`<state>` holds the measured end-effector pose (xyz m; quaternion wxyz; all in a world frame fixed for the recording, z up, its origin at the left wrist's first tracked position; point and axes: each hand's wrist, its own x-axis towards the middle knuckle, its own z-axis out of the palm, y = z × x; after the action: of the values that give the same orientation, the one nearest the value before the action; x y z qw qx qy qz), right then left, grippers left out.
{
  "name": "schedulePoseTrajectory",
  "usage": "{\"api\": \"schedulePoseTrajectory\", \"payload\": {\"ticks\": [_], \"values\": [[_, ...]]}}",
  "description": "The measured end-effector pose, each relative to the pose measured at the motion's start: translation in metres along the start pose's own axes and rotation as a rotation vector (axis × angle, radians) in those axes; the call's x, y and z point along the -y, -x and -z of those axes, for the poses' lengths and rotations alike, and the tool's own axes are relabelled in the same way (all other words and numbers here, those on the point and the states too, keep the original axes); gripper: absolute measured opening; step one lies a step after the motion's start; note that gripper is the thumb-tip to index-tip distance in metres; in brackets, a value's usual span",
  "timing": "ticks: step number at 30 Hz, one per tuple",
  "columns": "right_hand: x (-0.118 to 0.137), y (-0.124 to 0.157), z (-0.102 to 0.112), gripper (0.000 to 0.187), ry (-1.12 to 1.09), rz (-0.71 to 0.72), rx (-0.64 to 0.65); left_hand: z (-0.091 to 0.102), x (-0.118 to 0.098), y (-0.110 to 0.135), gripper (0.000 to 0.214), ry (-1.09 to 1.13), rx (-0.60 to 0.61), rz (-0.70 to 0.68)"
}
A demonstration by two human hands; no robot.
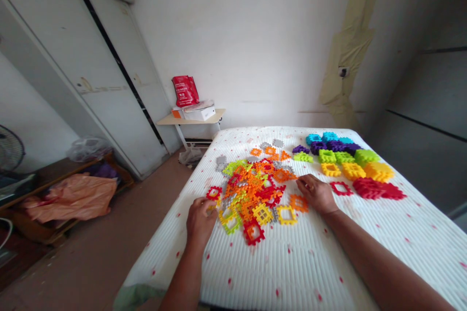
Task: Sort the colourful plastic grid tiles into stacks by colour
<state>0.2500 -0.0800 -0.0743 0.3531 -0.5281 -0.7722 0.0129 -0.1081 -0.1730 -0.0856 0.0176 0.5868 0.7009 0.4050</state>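
Observation:
A loose heap of plastic interlocking building pieces [255, 184] in red, orange, yellow, lime and grey lies on the bed. At its left edge is my left hand [200, 219], fingers curled around the edge of a yellow piece [211, 209], beside a red square frame [214, 193]. On the heap's right side my right hand [315, 193] is closed, its fingertips pinching the tip of an orange piece [292, 178]. Just below it lies an orange square frame [299, 202]. A yellow square frame [286, 215] and a red window piece [253, 232] lie nearest me.
Sorted stacks stand at the right: blue [330, 137], purple [335, 146], green [366, 156], yellow [379, 172] and red [368, 188]. A single red frame [341, 188] lies beside them. Beyond the bed's left edge are a small table [168, 119] and a cabinet [105, 73].

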Motion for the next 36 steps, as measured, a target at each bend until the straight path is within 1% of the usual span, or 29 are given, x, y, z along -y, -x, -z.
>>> {"api": "schedulePoseTrajectory", "payload": {"ticks": [4, 5, 7, 10, 13, 19, 24, 30, 36], "values": [[0.002, 0.000, 0.001, 0.036, 0.004, -0.004, 0.006, 0.003, -0.017, 0.004, 0.016, 0.000, -0.080, -0.142], [0.002, 0.000, 0.001, 0.036, 0.003, 0.002, 0.003, 0.003, -0.022, 0.005, 0.016, -0.004, -0.083, -0.188], [0.002, 0.000, 0.000, 0.036, 0.000, 0.014, -0.003, 0.002, -0.032, 0.008, 0.014, -0.023, -0.031, -0.276], [0.001, 0.001, 0.000, 0.036, -0.001, 0.020, -0.010, -0.004, -0.041, 0.010, 0.015, -0.083, 0.102, -0.358], [0.000, 0.000, -0.001, 0.036, 0.005, 0.033, -0.028, -0.010, -0.041, 0.008, 0.022, -0.131, 0.157, -0.350], [-0.005, 0.000, -0.004, 0.035, -0.006, 0.099, -0.077, -0.018, -0.034, 0.002, 0.034, -0.132, 0.163, -0.347], [-0.006, 0.000, -0.005, 0.035, -0.011, 0.116, -0.067, -0.018, -0.035, -0.004, 0.039, -0.154, 0.166, -0.332], [-0.008, 0.001, -0.007, 0.035, 0.005, 0.112, -0.055, -0.020, -0.042, -0.012, 0.039, -0.273, 0.207, -0.271], [-0.009, 0.002, -0.006, 0.035, -0.006, 0.102, -0.044, -0.021, -0.057, -0.023, 0.042, -0.409, 0.253, -0.237]]}}
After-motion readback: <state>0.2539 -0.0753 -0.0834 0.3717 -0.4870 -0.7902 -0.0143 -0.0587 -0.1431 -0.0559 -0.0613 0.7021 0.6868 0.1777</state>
